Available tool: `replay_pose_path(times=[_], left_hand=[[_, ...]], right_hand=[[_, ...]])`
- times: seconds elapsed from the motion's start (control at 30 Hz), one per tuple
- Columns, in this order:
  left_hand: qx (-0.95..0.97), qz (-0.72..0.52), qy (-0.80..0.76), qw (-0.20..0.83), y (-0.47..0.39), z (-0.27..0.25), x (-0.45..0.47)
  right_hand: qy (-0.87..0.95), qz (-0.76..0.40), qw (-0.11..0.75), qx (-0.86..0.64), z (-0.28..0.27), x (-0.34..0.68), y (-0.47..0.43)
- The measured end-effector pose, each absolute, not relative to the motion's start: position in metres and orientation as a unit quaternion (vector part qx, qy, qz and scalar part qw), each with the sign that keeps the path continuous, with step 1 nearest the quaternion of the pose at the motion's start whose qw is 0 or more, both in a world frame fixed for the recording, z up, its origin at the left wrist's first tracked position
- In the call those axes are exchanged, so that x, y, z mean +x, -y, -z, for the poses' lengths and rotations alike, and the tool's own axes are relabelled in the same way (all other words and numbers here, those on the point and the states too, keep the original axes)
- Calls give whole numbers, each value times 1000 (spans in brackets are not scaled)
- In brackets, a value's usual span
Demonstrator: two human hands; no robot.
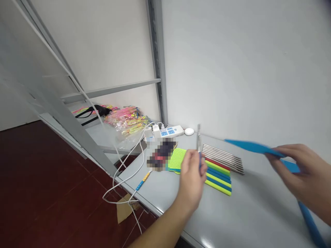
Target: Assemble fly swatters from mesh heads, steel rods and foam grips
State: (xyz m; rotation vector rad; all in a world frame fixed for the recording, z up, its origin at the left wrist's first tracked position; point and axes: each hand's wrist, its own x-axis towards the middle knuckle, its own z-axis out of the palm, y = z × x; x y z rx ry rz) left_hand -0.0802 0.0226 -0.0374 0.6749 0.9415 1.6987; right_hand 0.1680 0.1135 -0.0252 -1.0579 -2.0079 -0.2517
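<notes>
My left hand (pixel 191 168) is closed around a slim silver metal tool (pixel 199 139) that stands upright, with a bit of blue at its lower part. At the right, my right hand (pixel 307 172) pinches a flat blue strip (pixel 254 146) between thumb and fingers; more blue material shows behind and below the hand. Beyond my left hand lies a row of several silver metal rods (pixel 222 156) with tapered ends. Closer to me lie several yellow-green, blue and red sleeves (pixel 218 177), side by side. A yellow-green mesh piece (pixel 177 158) lies left of my left hand.
White cables (pixel 143 162) loop over the left edge of the grey table (pixel 248 220). A power strip (pixel 170 131) and a round white disc (pixel 189 131) sit by the wall. A blurred-out item lies near the mesh. Bagged colourful cords (pixel 126 119) fill a shelf behind the metal post (pixel 157 62).
</notes>
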Motion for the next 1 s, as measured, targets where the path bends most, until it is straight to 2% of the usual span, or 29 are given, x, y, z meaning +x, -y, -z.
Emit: replay_pose_path(times=[0.07, 0.13, 0.17, 0.23, 0.3, 0.4, 0.53, 0.73, 1.0], left_hand=[[336, -673, -332, 570, -47, 20, -44], [390, -614, -303, 615, -67, 13, -11], [422, -585, -300, 624, -74, 13, 3], [486, -522, -303, 632, -81, 22, 22], [531, -447, -303, 653, -80, 38, 30], [510, -349, -299, 727, -69, 65, 29], [436, -271, -315, 798, -57, 89, 31], [412, -275, -350, 795, -63, 105, 41], [413, -231, -351, 808, -69, 104, 38]], right_hand=[[744, -34, 432, -509, 24, 199, -119], [689, -214, 488, -491, 32, 226, -127], [683, -248, 491, -480, 38, 237, -130], [659, -339, 493, -456, 54, 257, -136], [585, -483, 486, -433, 71, 270, -138], [450, -638, 476, -405, 92, 277, -135], [392, -694, 456, -395, 102, 268, -130], [352, -693, 474, -413, 95, 258, -132], [364, -728, 460, -356, 95, 262, -129]])
